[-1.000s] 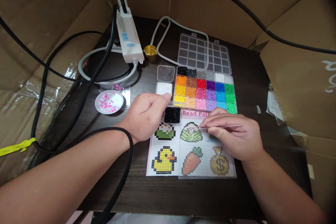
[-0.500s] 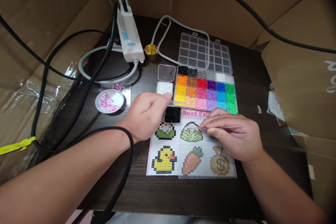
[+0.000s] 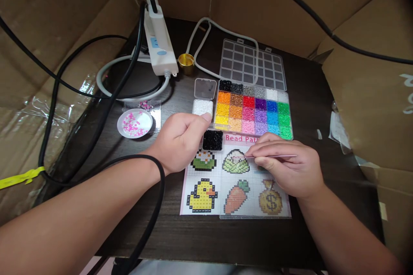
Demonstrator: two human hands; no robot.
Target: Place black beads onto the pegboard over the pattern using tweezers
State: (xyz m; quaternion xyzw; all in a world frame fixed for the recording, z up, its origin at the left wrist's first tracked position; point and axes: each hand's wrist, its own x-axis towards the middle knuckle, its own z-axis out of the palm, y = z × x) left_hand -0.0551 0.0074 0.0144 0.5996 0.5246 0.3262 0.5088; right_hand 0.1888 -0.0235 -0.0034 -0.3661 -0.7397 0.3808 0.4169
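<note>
Thin pinkish tweezers (image 3: 274, 156) are pinched in my right hand (image 3: 290, 165). Their tip meets the white part of the green-and-white pattern (image 3: 235, 162) on the bead pattern sheet (image 3: 201, 176). A clear pegboard (image 3: 254, 217) lies over the sheet's right part. My left hand (image 3: 180, 139) is closed at the edge of a small clear box of black beads (image 3: 212, 140), which it seems to hold; its curled fingers are hidden. Just behind my left thumb stands a small box of white beads (image 3: 202, 107) with its lid raised.
A compartment box of coloured beads (image 3: 254, 109) stands behind the sheet, its clear lid (image 3: 253, 64) folded back. To the left are a white dish of pink and white beads (image 3: 134, 123), a gold cup (image 3: 186, 64) and a power strip (image 3: 160, 43). A black cable (image 3: 159, 197) crosses my left forearm.
Almost nothing differs. The whole view has shifted very slightly; both hands and the tweezers keep their places over the sheet.
</note>
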